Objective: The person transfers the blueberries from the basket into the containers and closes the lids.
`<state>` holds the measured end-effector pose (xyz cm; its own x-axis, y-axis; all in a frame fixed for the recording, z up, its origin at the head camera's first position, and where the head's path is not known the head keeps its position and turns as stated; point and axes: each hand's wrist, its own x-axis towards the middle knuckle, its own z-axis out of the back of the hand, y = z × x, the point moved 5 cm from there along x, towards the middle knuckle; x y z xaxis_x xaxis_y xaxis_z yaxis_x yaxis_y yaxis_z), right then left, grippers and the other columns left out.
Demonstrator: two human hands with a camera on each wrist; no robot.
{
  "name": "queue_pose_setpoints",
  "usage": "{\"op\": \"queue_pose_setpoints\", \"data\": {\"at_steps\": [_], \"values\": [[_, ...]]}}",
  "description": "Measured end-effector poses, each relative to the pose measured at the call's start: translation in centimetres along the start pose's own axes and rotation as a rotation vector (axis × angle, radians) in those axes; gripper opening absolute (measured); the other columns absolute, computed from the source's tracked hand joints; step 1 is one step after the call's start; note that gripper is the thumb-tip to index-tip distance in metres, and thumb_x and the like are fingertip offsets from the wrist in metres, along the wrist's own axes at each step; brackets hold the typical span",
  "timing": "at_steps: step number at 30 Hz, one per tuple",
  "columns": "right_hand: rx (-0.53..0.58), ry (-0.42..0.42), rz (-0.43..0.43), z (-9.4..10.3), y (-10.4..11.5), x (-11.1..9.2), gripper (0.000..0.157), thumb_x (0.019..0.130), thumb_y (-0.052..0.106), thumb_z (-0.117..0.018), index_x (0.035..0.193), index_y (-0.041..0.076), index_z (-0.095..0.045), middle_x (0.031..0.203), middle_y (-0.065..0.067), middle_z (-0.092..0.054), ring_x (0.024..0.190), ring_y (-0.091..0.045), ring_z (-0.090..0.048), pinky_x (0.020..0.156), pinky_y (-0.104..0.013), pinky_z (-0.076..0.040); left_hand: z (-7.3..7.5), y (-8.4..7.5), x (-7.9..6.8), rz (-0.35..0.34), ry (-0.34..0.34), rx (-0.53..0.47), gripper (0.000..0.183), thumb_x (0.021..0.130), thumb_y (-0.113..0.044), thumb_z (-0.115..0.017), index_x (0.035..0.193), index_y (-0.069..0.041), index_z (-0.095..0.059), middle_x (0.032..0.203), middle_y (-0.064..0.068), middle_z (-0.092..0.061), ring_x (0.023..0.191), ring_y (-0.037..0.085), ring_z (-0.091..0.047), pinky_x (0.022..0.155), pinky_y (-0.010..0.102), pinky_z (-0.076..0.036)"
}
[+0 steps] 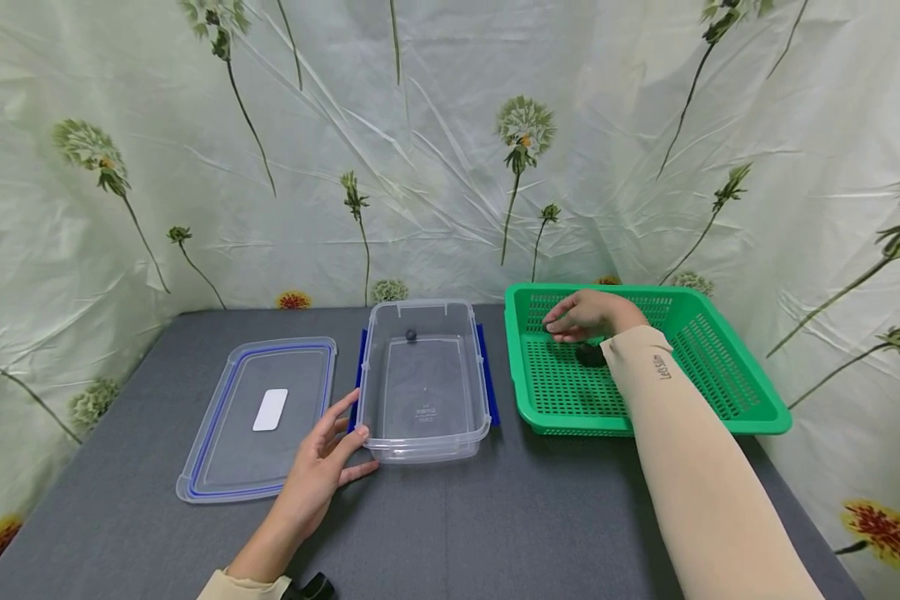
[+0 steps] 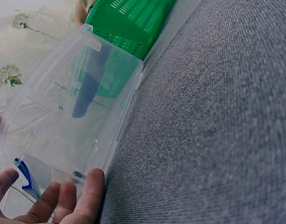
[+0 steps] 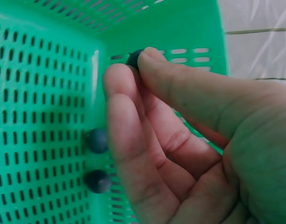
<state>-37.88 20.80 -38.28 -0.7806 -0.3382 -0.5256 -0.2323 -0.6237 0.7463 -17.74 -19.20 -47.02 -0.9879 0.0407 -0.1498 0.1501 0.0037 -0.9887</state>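
A blueberry (image 3: 133, 59) is pinched between the thumb and fingertips of my right hand (image 1: 588, 315), inside the green basket (image 1: 768, 414) near its left wall. Two more blueberries (image 3: 97, 181) lie on the basket floor beside the fingers, and a dark cluster (image 1: 591, 354) shows below the hand, partly hidden by the sleeve. My left hand (image 1: 321, 473) rests with spread fingers against the near left corner of the clear plastic box (image 1: 423, 446). One small blueberry (image 1: 411, 335) sits toward the back of that box, whose blue side latches (image 1: 489, 375) hang down.
The box's clear lid (image 1: 300, 442), with a blue seal and a white label (image 1: 270, 410), lies flat left of the box. A grey cloth (image 1: 495, 525) covers the table. Behind it hangs a flower-printed curtain (image 1: 435, 167).
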Motion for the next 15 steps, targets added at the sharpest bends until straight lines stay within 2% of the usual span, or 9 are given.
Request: {"op": "queue_pose_setpoints", "data": {"at_steps": [9, 15], "values": [[0.054, 0.045, 0.036, 0.5, 2.2, -1.0, 0.046, 0.11, 0.006, -0.06, 0.151, -0.01, -0.048, 0.099, -0.001, -0.071, 0.084, -0.008, -0.068, 0.077, -0.018, -0.06, 0.0, 0.0, 0.0, -0.013, 0.001, 0.006, 0.061, 0.11, -0.02, -0.063, 0.166, -0.029, -0.039, 0.154, 0.025, -0.044, 0.137, 0.041, -0.054, 0.093, 0.046, -0.068], [0.062, 0.021, 0.061, 0.6, 4.0, -1.6, 0.045, 0.109, 0.006, -0.061, 0.15, -0.009, -0.05, 0.097, -0.001, -0.073, 0.084, -0.008, -0.07, 0.077, -0.018, -0.061, 0.0, 0.0, -0.1, -0.008, 0.006, -0.004, 0.061, 0.11, -0.019, -0.063, 0.165, -0.03, -0.04, 0.155, 0.023, -0.045, 0.139, 0.04, -0.053, 0.094, 0.045, -0.068]]}}
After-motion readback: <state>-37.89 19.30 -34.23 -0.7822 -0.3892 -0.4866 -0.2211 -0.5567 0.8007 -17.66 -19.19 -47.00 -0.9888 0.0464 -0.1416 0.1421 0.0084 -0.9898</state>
